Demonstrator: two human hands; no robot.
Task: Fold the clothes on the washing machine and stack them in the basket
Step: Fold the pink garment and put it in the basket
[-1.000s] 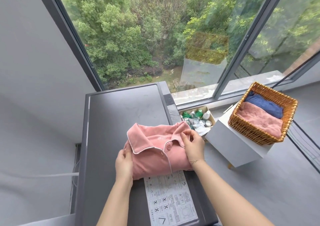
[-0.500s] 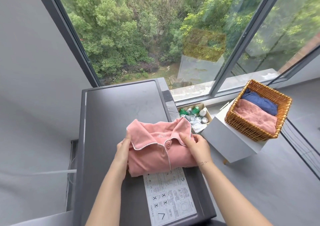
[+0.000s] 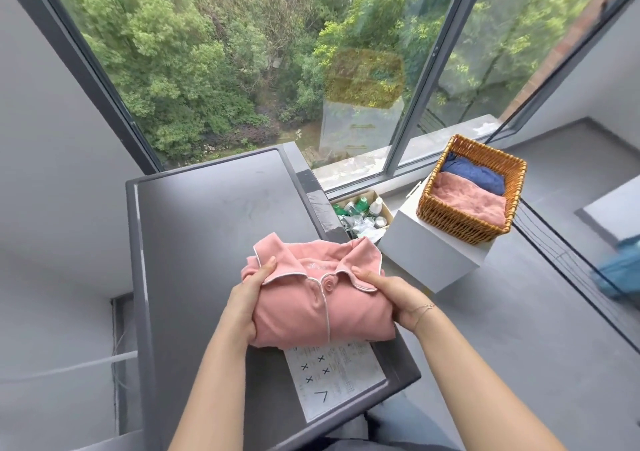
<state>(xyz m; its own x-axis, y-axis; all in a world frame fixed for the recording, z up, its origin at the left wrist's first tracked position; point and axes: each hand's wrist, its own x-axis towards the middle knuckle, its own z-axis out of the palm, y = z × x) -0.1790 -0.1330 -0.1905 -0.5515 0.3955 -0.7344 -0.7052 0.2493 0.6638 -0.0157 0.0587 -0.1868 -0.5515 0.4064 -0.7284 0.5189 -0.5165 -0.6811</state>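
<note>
Quick notes from my end of the feed. The person wearing the camera showed up as two bare arms, the left forearm [image 3: 211,381] and the right forearm [image 3: 478,374], uncovered right down to the bottom of the shot. The left hand [image 3: 242,298] and right hand [image 3: 391,295] both had short, plain-looking nails, as far as I could tell at that size. The only jewellery I spotted was a thin chain bracelet [image 3: 424,308] on the right wrist, pale gold-ish, with a tiny charm on it, too small to make out. Low between the arms sat a bit of grey clothing [image 3: 381,430], blurry, so I couldn't tell what garment it was.
</note>
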